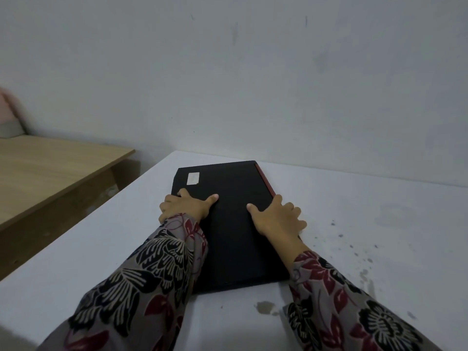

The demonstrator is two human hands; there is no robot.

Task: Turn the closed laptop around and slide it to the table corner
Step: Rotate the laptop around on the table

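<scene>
A closed black laptop lies flat on the white table, its long side running away from me and its far end close to the wall. A red strip runs along its right edge and a small white sticker sits near its far left corner. My left hand grips the laptop's left edge, thumb on the lid. On the opposite side, my right hand holds the right edge the same way. Both patterned sleeves cover the laptop's near corners.
The table's far left corner meets the grey wall just beyond the laptop. A lower wooden surface stands to the left across a gap. Dark stains and a brown spot mark the table's right side.
</scene>
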